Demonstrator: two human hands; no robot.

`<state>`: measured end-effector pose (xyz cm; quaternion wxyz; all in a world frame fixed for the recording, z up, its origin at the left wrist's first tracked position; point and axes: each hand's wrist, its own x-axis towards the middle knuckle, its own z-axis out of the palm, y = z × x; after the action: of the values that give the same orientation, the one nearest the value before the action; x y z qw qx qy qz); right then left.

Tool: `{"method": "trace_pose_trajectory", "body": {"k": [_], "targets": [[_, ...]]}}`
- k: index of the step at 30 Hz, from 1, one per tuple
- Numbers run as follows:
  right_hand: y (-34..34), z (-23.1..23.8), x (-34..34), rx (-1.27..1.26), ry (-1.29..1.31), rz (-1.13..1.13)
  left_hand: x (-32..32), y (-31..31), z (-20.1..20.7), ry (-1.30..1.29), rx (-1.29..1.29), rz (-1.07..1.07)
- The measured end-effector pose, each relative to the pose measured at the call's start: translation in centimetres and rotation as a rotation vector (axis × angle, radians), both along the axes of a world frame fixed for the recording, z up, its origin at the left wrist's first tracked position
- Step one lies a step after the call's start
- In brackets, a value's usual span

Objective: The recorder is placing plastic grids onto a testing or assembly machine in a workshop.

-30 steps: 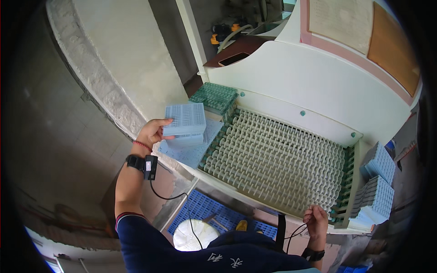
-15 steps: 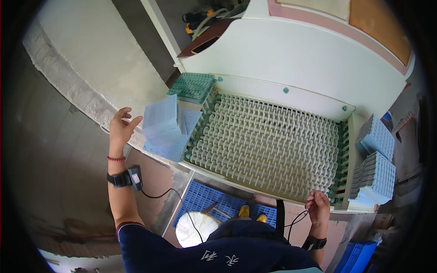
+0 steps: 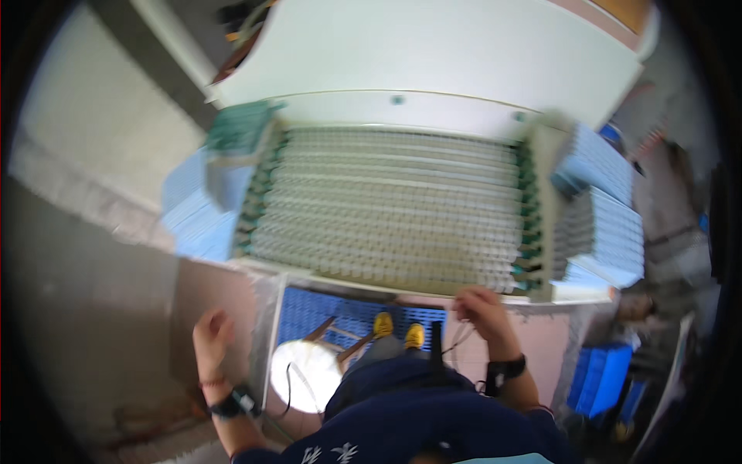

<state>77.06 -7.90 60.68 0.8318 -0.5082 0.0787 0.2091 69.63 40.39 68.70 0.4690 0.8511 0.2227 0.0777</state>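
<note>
My left hand [image 3: 213,337] is off to the left of the machine, below its front left corner, away from the stacks. Its fingers look curled in, but motion smears them. At the machine's front edge, toward the right, my right hand [image 3: 481,311] has its fingers bent and drawn together; whether anything small is between them is hidden. Beyond it lies a conveyor bed [image 3: 386,205] of pale roller discs in rows. Light blue textured sheets [image 3: 202,197] are stacked on the left ledge, blurred. Similar blue stacks [image 3: 614,232] stand on the right ledge.
A green textured stack [image 3: 239,127] sits at the far left corner. A white cover [image 3: 433,54] rises behind the bed. Below are a round white stool [image 3: 305,375], a blue slatted mat [image 3: 297,309] and a blue crate [image 3: 599,379]. A cable hangs near my waist.
My left hand has moved from beside the left blue stack down toward my body, its spread fingers drawing in. My right hand stays near the front edge. The whole view has shifted and blurred.
</note>
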Motion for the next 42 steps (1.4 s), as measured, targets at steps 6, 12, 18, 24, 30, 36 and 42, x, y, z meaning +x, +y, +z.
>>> {"method": "trace_pose_trajectory", "body": {"k": [6,12,18,24,30,36,42], "targets": [[2.3,-1.5,-0.4,0.046,0.099,0.212,-11.4,3.3,-13.7,0.499,-0.299,0.176],[2.8,-1.7,-2.6,0.014,0.102,0.203,-23.5,2.9,-24.9,0.72,-0.64,0.534],[2.4,-3.0,-6.0,-0.062,0.137,0.116,-29.6,-1.1,-34.1,0.776,-0.648,0.708],[6.4,-3.5,-10.1,-0.079,0.215,0.286,-29.2,-3.7,-38.9,0.618,-0.371,1.026],[8.9,-3.7,-11.7,-0.113,0.237,0.413,-29.9,-6.5,-40.1,0.48,-0.919,1.241],[9.3,-3.4,-10.2,-0.118,0.227,0.522,-32.1,-9.2,-42.9,-0.185,-1.243,1.317],[6.5,-4.7,-7.5,-0.102,0.231,0.58,-31.6,-11.2,-41.8,-0.217,-1.27,1.277]]}}
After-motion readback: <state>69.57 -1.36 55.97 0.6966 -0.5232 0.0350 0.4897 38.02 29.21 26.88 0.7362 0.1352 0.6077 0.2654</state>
